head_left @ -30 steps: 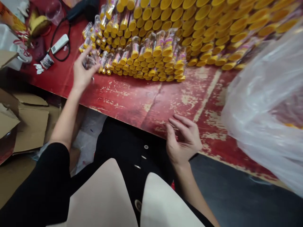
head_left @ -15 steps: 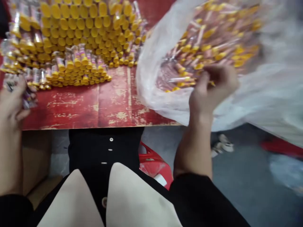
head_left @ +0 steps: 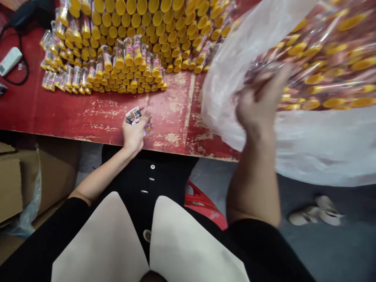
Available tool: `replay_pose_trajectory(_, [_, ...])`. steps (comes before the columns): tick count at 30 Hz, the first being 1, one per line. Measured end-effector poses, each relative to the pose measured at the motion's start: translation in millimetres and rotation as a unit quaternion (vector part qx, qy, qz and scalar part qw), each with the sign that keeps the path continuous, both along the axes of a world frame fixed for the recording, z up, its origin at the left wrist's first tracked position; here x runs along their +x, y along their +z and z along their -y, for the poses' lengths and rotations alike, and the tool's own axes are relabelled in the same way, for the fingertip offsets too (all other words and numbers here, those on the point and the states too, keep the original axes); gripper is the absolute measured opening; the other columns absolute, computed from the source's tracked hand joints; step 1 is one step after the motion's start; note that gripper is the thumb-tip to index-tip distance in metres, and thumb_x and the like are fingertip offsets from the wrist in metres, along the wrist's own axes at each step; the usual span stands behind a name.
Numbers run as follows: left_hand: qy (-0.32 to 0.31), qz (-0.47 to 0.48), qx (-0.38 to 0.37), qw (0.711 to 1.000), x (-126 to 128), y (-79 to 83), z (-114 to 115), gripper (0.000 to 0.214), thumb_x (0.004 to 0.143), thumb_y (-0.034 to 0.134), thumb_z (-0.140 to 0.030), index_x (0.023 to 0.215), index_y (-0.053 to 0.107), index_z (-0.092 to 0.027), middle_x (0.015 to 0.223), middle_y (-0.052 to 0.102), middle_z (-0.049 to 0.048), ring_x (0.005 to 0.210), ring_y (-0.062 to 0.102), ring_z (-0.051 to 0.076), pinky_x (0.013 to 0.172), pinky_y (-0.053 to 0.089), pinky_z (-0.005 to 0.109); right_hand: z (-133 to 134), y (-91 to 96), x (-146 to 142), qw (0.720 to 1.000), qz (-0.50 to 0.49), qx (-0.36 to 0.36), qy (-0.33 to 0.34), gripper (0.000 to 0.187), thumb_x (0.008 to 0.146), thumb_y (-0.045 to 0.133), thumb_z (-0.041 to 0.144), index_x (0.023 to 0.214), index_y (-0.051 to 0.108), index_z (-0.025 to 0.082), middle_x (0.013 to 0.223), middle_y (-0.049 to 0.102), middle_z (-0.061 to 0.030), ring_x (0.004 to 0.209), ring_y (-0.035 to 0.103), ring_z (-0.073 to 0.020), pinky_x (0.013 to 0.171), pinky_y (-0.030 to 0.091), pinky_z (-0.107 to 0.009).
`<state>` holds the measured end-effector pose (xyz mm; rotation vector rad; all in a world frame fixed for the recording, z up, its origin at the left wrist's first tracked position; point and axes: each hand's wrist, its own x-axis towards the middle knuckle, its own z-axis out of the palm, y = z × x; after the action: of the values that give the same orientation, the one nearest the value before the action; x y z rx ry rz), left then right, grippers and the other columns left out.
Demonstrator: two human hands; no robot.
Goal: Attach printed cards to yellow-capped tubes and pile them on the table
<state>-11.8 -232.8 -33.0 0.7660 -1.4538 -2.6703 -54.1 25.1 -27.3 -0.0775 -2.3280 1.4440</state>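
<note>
My left hand is closed around several small printed pieces, card-like, one with a dark picture and another with purple print. It is over the front of the red table. My right hand is at the left side of a white plastic bag, fingers curled and smeared by motion. Something clear and shiny shows at its fingertips, too blurred to name. Inside the bag lie many clear tubes with yellow caps. Behind my left hand stands a stack of yellow-capped clear tubes with printed labels inside.
The red table has worn patches. At its left are a white device and a black handheld device with a cable. Below are cardboard boxes, a red stool and pale shoes on the floor.
The view has swung left. My left hand, still holding the printed pieces, has moved right, from beside the stack to the table's front middle. My right hand has moved from over the tubes towards the bag's left side.
</note>
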Motion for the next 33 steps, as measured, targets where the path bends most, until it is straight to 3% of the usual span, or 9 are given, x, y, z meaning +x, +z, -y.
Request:
replay_pose_trajectory(3, [0.043,-0.058,-0.018,0.997,-4,-8.9,-9,0.038,0.062,0.092,-0.029,0.090,0.069,-0.017,0.079,0.070,-0.0031,0.068,0.065,0.006,0.070,0.052,0.019,95,-8.3,48,0.994,0.049,-0.053,0.081,0.034,0.077,0.078,0.049,0.090,0.063,0.020,0.072,0.056,0.0033,0.059,0.051,-0.0072,0.058,0.048,-0.025])
replay_pose_trajectory(5, [0.055,-0.071,-0.011,0.996,-4,-8.0,-10,0.038,0.062,0.092,-0.030,0.089,0.068,-0.017,0.078,0.069,-0.0034,0.068,0.065,0.006,0.070,0.052,0.019,141,-18.8,63,0.978,0.103,-0.156,0.089,0.039,0.074,0.079,0.053,0.083,0.062,0.019,0.064,0.052,0.0059,0.054,0.045,-0.0059,0.052,0.043,-0.022])
replay_pose_trajectory(7, [0.051,-0.055,0.008,0.997,0,-3.7,-5,0.038,0.063,0.092,-0.031,0.089,0.068,-0.017,0.078,0.070,-0.0032,0.068,0.066,0.007,0.071,0.053,0.021,161,-27.5,68,0.964,0.120,-0.227,0.075,0.039,0.076,0.077,0.053,0.080,0.061,0.018,0.064,0.052,0.0059,0.055,0.045,-0.0054,0.055,0.045,-0.021])
replay_pose_trajectory(14, [0.028,-0.014,0.016,0.999,19,-4.6,8,0.048,0.057,0.094,-0.023,0.096,0.067,-0.018,0.081,0.071,-0.0027,0.070,0.068,0.009,0.073,0.053,0.023,159,-31.2,67,0.959,0.075,-0.265,0.068,0.040,0.078,0.075,0.055,0.077,0.058,0.019,0.078,0.064,0.0012,0.072,0.061,-0.0098,0.070,0.054,-0.025])
replay_pose_trajectory(17, [0.060,-0.038,-0.009,0.997,17,-12.4,4,0.045,0.059,0.094,-0.030,0.092,0.067,-0.018,0.076,0.068,-0.0045,0.064,0.064,0.007,0.067,0.051,0.020,167,-30.6,70,0.963,0.079,-0.255,0.048,0.044,0.082,0.071,0.057,0.070,0.054,0.019,0.067,0.056,0.0029,0.061,0.054,-0.0080,0.061,0.049,-0.023])
replay_pose_trajectory(20, [0.077,-0.041,-0.027,0.996,9,-15.3,5,0.044,0.060,0.093,-0.036,0.090,0.067,-0.018,0.075,0.067,-0.0043,0.064,0.064,0.007,0.067,0.050,0.019,162,-27.7,76,0.954,0.110,-0.261,0.096,0.039,0.091,0.057,0.060,0.093,0.058,0.022,0.068,0.050,0.0047,0.053,0.045,-0.0074,0.053,0.044,-0.023])
replay_pose_trajectory(22, [0.090,-0.029,-0.020,0.995,4,-13.9,9,0.043,0.060,0.093,-0.036,0.088,0.066,-0.017,0.075,0.067,-0.0043,0.064,0.064,0.007,0.067,0.050,0.019,150,-21.6,84,0.964,0.103,-0.207,0.129,0.035,0.098,0.047,0.056,0.112,0.056,0.024,0.081,0.056,0.0018,0.060,0.050,-0.0094,0.058,0.048,-0.026])
replay_pose_trajectory(26, [0.077,0.003,0.008,0.997,0,-9.5,17,0.037,0.063,0.092,-0.032,0.084,0.065,-0.018,0.073,0.067,-0.0053,0.060,0.063,0.006,0.066,0.052,0.020,126,-5.1,99,0.989,0.036,0.014,0.145,0.031,0.098,0.053,0.038,0.124,0.056,0.022,0.113,0.063,-0.0087,0.102,0.061,-0.0191,0.091,0.054,-0.038])
replay_pose_trajectory(33, [0.035,0.001,0.005,0.999,5,-8.0,17,0.041,0.062,0.092,-0.039,0.087,0.067,-0.018,0.074,0.070,-0.0036,0.062,0.065,0.007,0.067,0.052,0.018,123,5.9,108,0.979,-0.018,0.155,0.134,0.026,0.095,0.060,0.028,0.120,0.064,0.021,0.101,0.065,-0.0078,0.090,0.064,-0.0176,0.078,0.056,-0.032])
